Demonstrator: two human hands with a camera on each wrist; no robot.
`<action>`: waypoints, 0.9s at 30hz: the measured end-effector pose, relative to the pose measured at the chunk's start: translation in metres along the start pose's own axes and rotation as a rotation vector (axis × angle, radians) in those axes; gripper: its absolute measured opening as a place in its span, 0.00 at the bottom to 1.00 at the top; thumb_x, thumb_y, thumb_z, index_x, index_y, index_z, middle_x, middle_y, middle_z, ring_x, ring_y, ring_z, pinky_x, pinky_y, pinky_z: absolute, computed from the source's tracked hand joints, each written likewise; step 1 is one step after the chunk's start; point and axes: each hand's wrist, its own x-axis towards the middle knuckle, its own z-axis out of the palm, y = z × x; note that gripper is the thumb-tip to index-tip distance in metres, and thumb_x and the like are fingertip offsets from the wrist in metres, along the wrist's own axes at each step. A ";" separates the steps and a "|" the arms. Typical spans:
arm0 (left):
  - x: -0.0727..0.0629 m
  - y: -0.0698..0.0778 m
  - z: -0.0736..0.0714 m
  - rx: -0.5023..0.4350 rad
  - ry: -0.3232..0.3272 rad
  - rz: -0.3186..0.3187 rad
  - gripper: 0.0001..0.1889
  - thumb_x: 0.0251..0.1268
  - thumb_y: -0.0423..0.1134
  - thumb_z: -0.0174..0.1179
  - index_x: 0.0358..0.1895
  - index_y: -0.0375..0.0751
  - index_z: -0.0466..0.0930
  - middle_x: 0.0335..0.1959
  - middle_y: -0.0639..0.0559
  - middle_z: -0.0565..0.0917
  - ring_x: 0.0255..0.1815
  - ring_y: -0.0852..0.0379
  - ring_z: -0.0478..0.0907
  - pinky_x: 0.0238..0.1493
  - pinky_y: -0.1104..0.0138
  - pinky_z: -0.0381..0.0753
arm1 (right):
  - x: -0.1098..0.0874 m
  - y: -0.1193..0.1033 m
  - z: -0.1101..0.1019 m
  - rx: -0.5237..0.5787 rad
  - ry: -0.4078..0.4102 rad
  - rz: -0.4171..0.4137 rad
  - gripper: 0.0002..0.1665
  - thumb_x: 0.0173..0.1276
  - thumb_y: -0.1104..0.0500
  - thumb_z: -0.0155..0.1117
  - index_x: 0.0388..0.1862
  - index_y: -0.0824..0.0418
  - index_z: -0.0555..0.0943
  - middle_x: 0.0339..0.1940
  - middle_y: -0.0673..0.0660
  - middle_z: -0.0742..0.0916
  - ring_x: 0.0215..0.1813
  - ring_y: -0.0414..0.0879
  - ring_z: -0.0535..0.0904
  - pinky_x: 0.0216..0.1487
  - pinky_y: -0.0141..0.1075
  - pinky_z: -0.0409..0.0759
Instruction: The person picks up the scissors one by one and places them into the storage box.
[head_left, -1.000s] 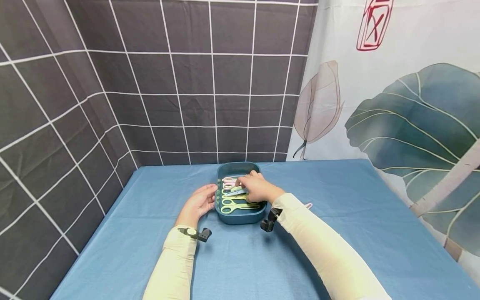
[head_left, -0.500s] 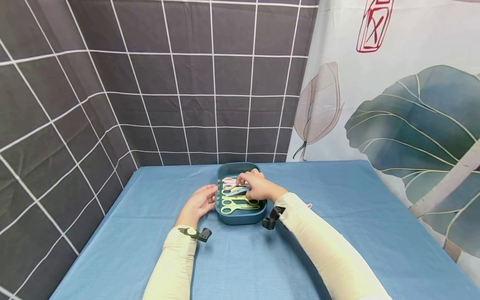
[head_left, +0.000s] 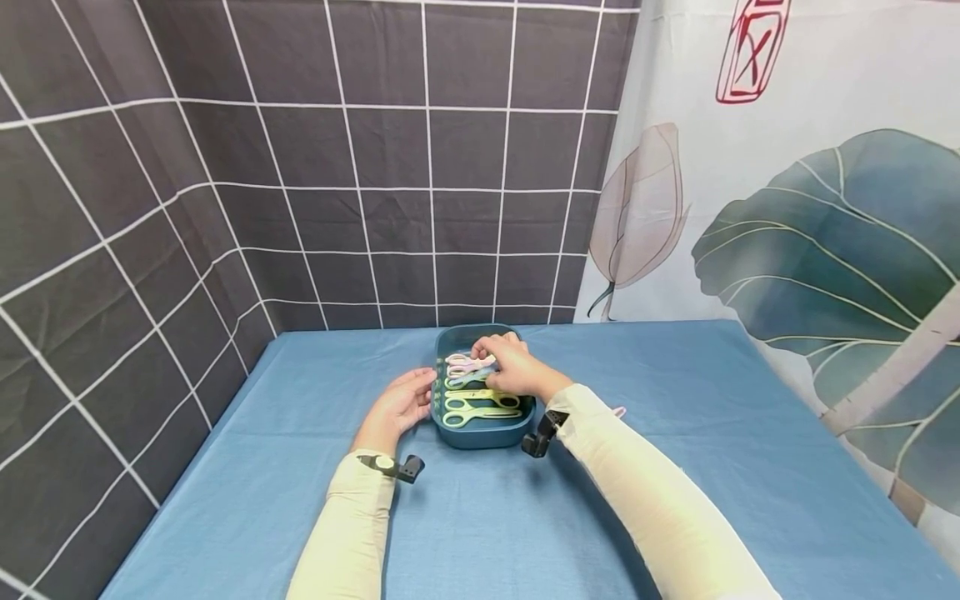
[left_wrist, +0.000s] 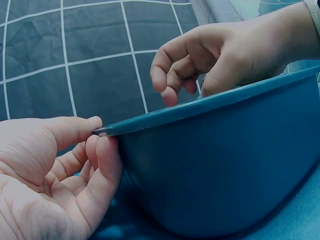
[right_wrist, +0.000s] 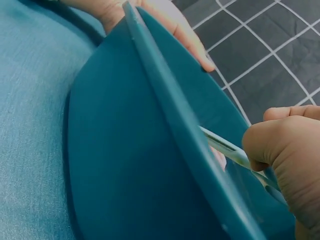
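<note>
My left hand (head_left: 401, 404) pinches the left rim of a dark teal tray (head_left: 483, 440), thumb above and fingers below, as the left wrist view shows. Inside the tray, my right hand (head_left: 519, 368) reaches over a row of small scissors. Its thumb and curled fingers hold light-blue scissors (head_left: 471, 377), seen in the right wrist view as a pale strip running under the thumb. Pink-and-white scissors (head_left: 461, 363) lie just beyond. Yellow scissors (head_left: 468, 394) and lime-green scissors (head_left: 480, 413) lie nearer to me. The fingers hide some of the handles and blades.
A blue cloth (head_left: 300, 400) covers the table. Dark grid-patterned fabric (head_left: 382, 150) hangs behind and to the left, with a leaf-print curtain (head_left: 840, 242) at the right. A small pink tip (head_left: 618, 412) shows beside the right sleeve on the table.
The right hand has shifted slightly, and the light-blue scissors have moved back toward the pink pair, exposing more of the yellow scissors. The left hand has stayed at the rim.
</note>
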 end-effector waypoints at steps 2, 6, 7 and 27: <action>0.000 0.000 0.000 -0.002 0.004 0.001 0.01 0.78 0.32 0.53 0.46 0.42 0.73 0.29 0.55 0.78 0.25 0.64 0.71 0.25 0.73 0.73 | 0.002 0.001 0.002 -0.039 -0.007 0.002 0.26 0.56 0.68 0.64 0.55 0.54 0.76 0.50 0.53 0.78 0.53 0.53 0.63 0.56 0.52 0.61; 0.000 0.001 -0.001 -0.005 0.010 0.004 0.02 0.77 0.32 0.54 0.43 0.44 0.74 0.28 0.55 0.78 0.24 0.64 0.71 0.25 0.73 0.73 | 0.004 -0.001 0.004 -0.107 -0.041 0.019 0.26 0.57 0.67 0.66 0.55 0.52 0.76 0.52 0.53 0.78 0.54 0.54 0.64 0.56 0.52 0.63; -0.001 0.001 0.000 -0.007 0.014 0.003 0.02 0.77 0.32 0.54 0.43 0.44 0.74 0.28 0.55 0.78 0.24 0.64 0.71 0.25 0.73 0.73 | 0.004 -0.002 0.004 -0.122 -0.052 0.023 0.26 0.58 0.67 0.67 0.55 0.52 0.76 0.52 0.53 0.78 0.55 0.54 0.64 0.56 0.52 0.63; -0.002 0.001 0.001 0.018 0.021 0.003 0.04 0.77 0.34 0.54 0.49 0.40 0.72 0.28 0.57 0.78 0.25 0.65 0.70 0.26 0.73 0.73 | 0.004 -0.009 0.001 -0.359 -0.126 0.090 0.29 0.58 0.65 0.70 0.59 0.52 0.76 0.55 0.56 0.80 0.58 0.56 0.68 0.61 0.52 0.66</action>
